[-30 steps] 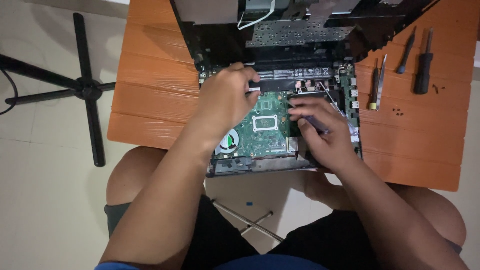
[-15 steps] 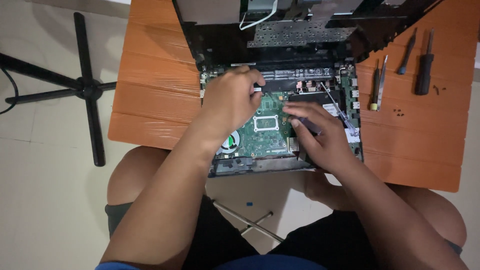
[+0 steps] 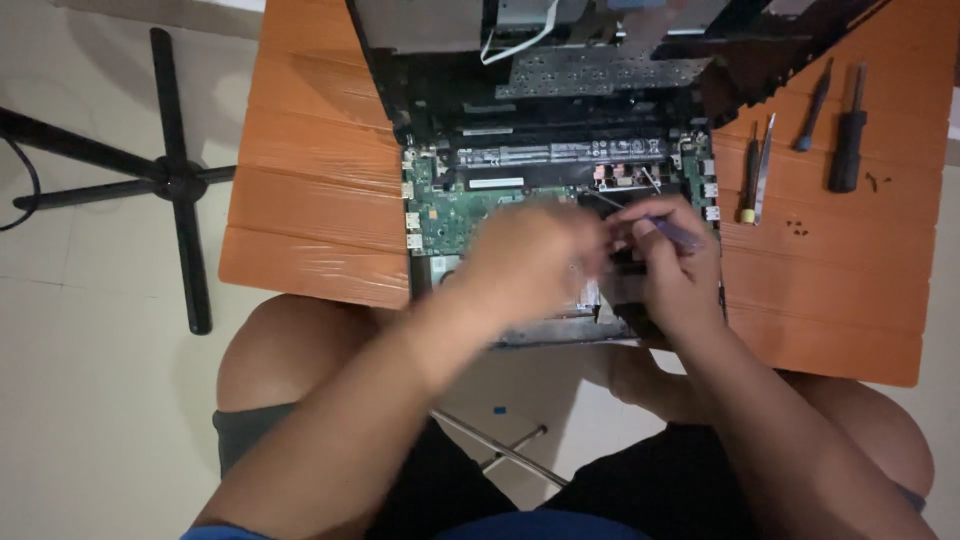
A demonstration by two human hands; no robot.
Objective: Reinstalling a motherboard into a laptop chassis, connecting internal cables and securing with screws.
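The orange table [image 3: 310,190] carries an opened laptop [image 3: 560,190], base cover off, green circuit board [image 3: 450,215] exposed w/ the long black battery [image 3: 560,155] at its far edge. Both hands work over the board's middle/right. Left hand [image 3: 530,265] is motion-blurred, palm down over the board; can't tell if it's gripping anything. Right hand [image 3: 675,265] is closed round a small dark tool [image 3: 672,232], prob. a screwdriver, tip aimed toward the connectors nr the battery. Step in hand looks like loosening or prying a part there. Next move calls for a steady tip & the left hand bracing. Spare screwdrivers [image 3: 848,130] and tweezers [image 3: 764,165] lie right of the laptop; tiny loose screws [image 3: 797,227] beside them.
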